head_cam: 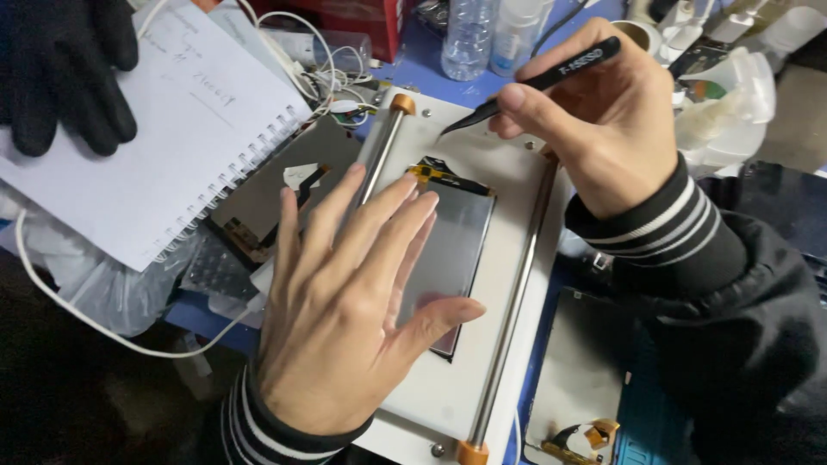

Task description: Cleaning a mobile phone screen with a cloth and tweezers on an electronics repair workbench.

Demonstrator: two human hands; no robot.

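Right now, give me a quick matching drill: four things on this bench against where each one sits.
Things:
1. black tweezers
2. phone screen panel
3. spiral notebook
4. clear bottle

Places:
A. top edge, on the blue mat
B. under the left hand
C. far left, under a black glove
D. in the right hand

Pairs: 1-D, 2-B, 3-C, 4-A

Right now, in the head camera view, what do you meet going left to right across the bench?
Black glove → spiral notebook → left hand flat on the screen panel → right hand holding black tweezers → white plastic bag.
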